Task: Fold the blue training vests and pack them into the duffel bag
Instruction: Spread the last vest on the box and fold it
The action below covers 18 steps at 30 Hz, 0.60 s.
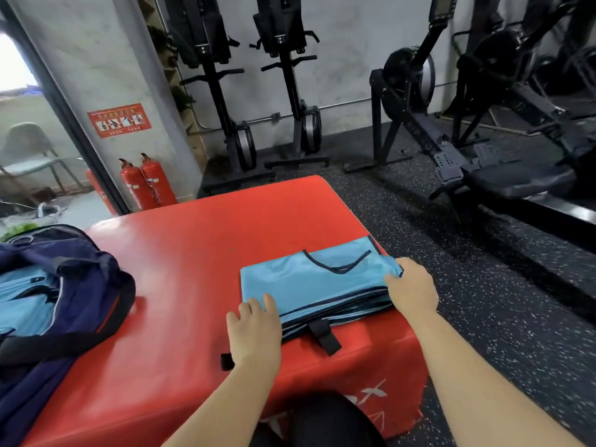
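Observation:
A stack of folded light-blue vests (309, 282) with dark trim lies on the red padded box (193, 253), near its front right corner. My left hand (253, 330) rests at the stack's near left corner, fingers laid over the top vest's edge. My right hand (411, 288) grips the stack's right edge, fingers curled onto the fabric. A navy duffel bag (64, 285) sits open at the left of the box, with blue vests (25, 301) showing inside it.
Two red fire extinguishers (148, 182) stand by the wall behind the box. Black rowing machines (467, 150) fill the speckled floor to the right, and two more stand upright (290, 91) against the back wall. My dark-clad knee (322, 421) is at the box's front.

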Tool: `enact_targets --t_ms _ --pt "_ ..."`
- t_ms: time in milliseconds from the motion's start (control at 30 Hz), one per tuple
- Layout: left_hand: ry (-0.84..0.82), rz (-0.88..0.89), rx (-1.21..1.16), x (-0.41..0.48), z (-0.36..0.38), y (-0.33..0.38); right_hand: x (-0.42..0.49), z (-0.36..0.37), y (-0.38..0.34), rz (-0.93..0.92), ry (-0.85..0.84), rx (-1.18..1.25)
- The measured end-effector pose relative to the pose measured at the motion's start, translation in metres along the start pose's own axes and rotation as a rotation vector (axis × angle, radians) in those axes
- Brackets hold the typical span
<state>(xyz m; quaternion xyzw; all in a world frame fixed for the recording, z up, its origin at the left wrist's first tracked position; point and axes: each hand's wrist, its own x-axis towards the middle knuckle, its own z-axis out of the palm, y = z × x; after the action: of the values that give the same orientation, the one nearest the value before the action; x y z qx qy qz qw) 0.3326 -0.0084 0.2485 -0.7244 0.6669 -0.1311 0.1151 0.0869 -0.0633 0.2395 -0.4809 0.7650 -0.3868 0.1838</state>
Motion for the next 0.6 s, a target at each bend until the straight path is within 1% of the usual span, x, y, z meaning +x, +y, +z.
enact_targets --t_ms 100,133,200,333,367,433,533,600 --pt "0.006 -0.005 -0.242 -0.006 0.007 -0.007 -0.007 0.006 0.012 -0.001 -0.060 -0.088" --pt "0.016 0.000 -0.375 -0.007 0.012 -0.014 -0.007 0.007 0.012 -0.014 -0.068 -0.097" --pt "-0.015 0.000 -0.671 -0.009 0.016 -0.031 -0.006 0.006 0.010 -0.018 -0.077 -0.107" --pt "-0.125 -0.166 -1.166 -0.010 0.014 -0.067 -0.005 0.009 0.009 -0.003 -0.076 -0.130" --pt "-0.157 -0.184 -1.271 -0.008 0.017 -0.072 -0.005 0.009 0.008 0.000 -0.070 -0.132" --pt "-0.196 -0.184 -1.326 -0.009 0.020 -0.074 -0.004 0.009 0.007 0.013 -0.073 -0.138" --pt "-0.155 -0.142 -1.242 -0.006 0.033 -0.067 -0.002 0.010 0.004 0.021 -0.089 -0.129" --pt "-0.123 -0.104 -1.208 -0.004 0.036 -0.062 -0.002 0.007 0.001 0.006 -0.062 -0.127"
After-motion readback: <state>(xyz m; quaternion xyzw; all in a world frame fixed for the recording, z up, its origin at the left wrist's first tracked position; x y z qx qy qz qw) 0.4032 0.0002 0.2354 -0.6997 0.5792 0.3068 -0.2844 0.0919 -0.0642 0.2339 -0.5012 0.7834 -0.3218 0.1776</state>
